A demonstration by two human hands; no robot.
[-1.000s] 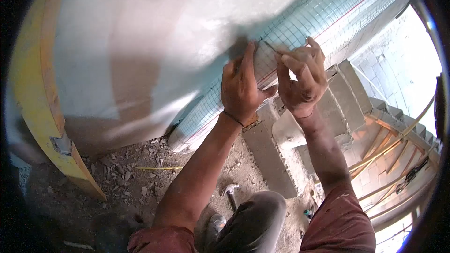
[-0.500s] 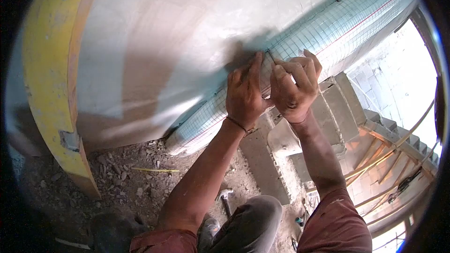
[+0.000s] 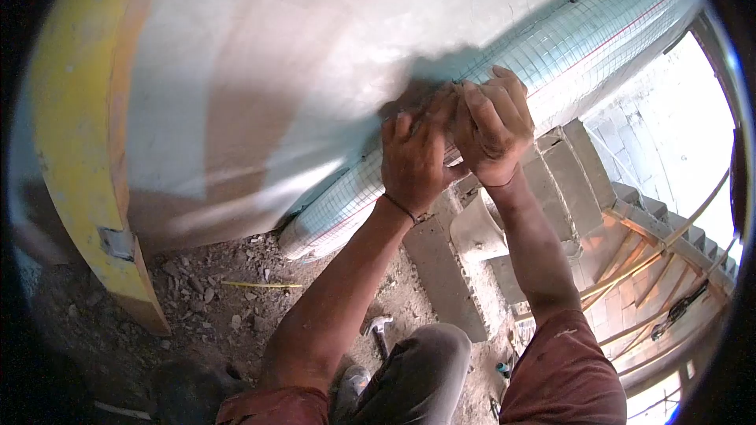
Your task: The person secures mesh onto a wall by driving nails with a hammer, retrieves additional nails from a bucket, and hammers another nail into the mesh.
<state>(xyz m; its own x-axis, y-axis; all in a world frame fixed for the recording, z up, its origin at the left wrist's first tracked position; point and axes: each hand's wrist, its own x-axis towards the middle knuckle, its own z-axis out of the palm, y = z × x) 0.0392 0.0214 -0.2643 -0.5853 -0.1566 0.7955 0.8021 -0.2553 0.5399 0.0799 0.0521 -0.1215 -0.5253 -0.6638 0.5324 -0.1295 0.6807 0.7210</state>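
A pale blue-green pipe-like length (image 3: 606, 24) wrapped in wire mesh (image 3: 543, 51) runs slantwise along the foot of the plastered wall (image 3: 307, 39). My left hand (image 3: 415, 153) presses against the mesh with bent fingers, its thumb reaching toward the other hand. Close beside it, my right hand (image 3: 496, 126) is closed in a pinch at the mesh's wall-side edge. The fingertips of both hands meet there, and whatever they pinch is hidden by the fingers and shadow.
A yellow board (image 3: 75, 110) leans at the left. A claw hammer (image 3: 379, 334) lies by my knee, near rubble (image 3: 213, 291) and a thin yellow strip (image 3: 260, 285). Concrete blocks (image 3: 445, 279), a white cylindrical object (image 3: 479, 230) and wooden poles (image 3: 638, 267) are to the right.
My left fingers have curled in from a straighter pose toward the right fingertips. My right hand has shifted slightly up and left, covering the thin piece that showed between its fingers.
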